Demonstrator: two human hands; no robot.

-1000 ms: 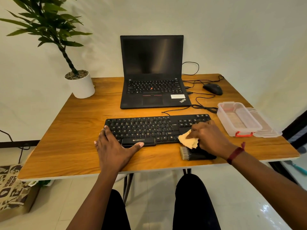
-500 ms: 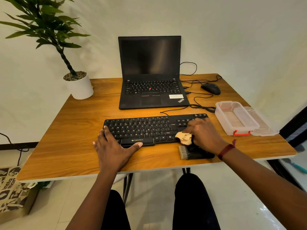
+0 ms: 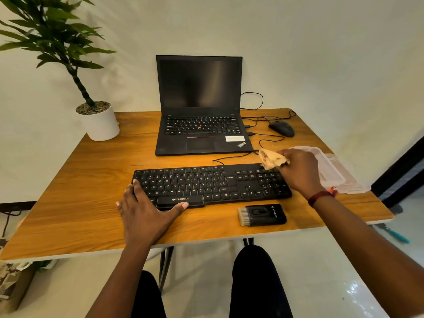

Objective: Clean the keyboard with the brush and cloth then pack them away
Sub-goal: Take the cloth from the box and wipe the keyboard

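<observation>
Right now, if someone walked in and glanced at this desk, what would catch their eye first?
Probably the right hand holding a crumpled cloth above the far right corner of the black keyboard, while the left hand rests flat on its near left edge. Next, the open laptop with its dark screen at the back of the table, and the brush lying alone near the front edge.

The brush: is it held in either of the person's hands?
No, the brush lies alone on the table, while the right hand grips the cloth.
</observation>
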